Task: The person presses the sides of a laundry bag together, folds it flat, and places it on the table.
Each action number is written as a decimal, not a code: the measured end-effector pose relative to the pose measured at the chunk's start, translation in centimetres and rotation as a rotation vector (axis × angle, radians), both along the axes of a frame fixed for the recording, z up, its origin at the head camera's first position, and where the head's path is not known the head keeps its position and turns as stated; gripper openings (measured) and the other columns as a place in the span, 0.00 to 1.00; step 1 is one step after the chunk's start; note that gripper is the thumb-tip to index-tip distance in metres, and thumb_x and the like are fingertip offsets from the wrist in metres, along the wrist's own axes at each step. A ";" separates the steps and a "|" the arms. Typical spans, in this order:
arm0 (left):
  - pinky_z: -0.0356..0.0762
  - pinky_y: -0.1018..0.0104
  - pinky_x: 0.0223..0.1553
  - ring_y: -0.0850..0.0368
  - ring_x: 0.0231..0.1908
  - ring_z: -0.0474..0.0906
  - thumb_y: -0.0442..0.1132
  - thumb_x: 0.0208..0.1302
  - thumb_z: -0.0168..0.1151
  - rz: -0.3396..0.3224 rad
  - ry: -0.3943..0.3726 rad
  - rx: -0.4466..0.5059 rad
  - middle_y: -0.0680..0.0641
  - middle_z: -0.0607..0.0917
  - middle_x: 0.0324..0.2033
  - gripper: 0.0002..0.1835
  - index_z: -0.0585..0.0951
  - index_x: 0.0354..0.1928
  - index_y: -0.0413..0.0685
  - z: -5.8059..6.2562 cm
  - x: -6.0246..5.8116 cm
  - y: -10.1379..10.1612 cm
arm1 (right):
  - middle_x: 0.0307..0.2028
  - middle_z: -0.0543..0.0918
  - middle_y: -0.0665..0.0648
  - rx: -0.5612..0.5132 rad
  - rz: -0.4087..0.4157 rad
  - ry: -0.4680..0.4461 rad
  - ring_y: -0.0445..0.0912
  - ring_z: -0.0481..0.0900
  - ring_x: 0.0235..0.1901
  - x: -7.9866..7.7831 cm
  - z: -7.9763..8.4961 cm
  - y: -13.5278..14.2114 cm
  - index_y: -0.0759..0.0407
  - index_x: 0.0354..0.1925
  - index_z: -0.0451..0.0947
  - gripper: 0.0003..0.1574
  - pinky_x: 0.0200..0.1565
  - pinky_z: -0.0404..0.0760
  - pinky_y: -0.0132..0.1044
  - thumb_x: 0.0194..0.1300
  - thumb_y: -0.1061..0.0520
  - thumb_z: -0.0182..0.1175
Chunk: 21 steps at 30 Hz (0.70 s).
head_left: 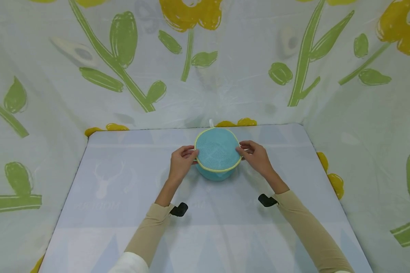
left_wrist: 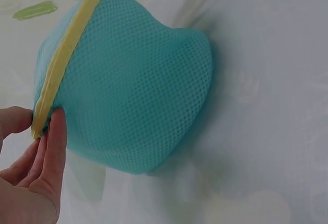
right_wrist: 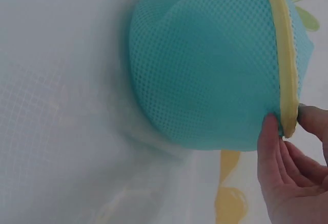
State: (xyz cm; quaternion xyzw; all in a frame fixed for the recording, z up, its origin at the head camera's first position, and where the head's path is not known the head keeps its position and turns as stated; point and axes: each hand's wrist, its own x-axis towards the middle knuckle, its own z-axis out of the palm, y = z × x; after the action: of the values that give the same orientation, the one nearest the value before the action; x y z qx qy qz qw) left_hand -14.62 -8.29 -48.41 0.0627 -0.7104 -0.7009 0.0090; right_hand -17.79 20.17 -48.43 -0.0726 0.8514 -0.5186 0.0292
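From my remote station I see a blue mesh bag (head_left: pixel 218 149) with yellow trim (left_wrist: pixel 66 49) tilted between two bare hands, its base low over the pale table (head_left: pixel 123 223) that spreads beneath it. At the bag's left edge, the left hand (head_left: pixel 182 163) pinches the trim, thumb on one side and fingertips on the other; at its right edge, the right hand (head_left: pixel 256 156) mirrors that pinch. I cannot tell whether the base touches down. A flowered sheet (head_left: pixel 239 79) hangs beyond the bag.
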 end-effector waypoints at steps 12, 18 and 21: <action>0.87 0.66 0.36 0.57 0.35 0.85 0.34 0.68 0.70 -0.007 -0.054 0.041 0.38 0.86 0.42 0.17 0.82 0.55 0.34 0.3 0.8 -0.3 | 0.58 0.80 0.71 -0.074 -0.004 -0.184 0.51 0.86 0.47 0.3 1.1 -0.2 0.70 0.67 0.71 0.30 0.47 0.87 0.41 0.74 0.56 0.64; 0.87 0.65 0.37 0.56 0.37 0.85 0.34 0.67 0.70 -0.011 -0.064 0.065 0.37 0.86 0.43 0.17 0.82 0.55 0.34 0.1 1.4 -0.6 | 0.57 0.80 0.69 -0.090 0.002 -0.210 0.49 0.85 0.46 0.9 1.2 -0.3 0.66 0.67 0.73 0.32 0.45 0.87 0.37 0.72 0.53 0.66; 0.87 0.65 0.37 0.57 0.37 0.85 0.34 0.67 0.71 -0.009 -0.067 0.074 0.36 0.85 0.44 0.18 0.82 0.56 0.34 0.2 1.7 -0.8 | 0.57 0.80 0.69 -0.099 0.008 -0.220 0.47 0.85 0.45 1.2 1.3 -0.3 0.66 0.67 0.73 0.32 0.45 0.87 0.36 0.72 0.53 0.66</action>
State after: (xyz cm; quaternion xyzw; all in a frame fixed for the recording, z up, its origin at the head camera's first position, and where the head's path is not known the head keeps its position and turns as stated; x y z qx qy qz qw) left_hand -12.92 -9.06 -48.21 0.0831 -0.6842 -0.7243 -0.0203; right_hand -16.60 19.86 -47.17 -0.0198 0.8160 -0.5648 0.1210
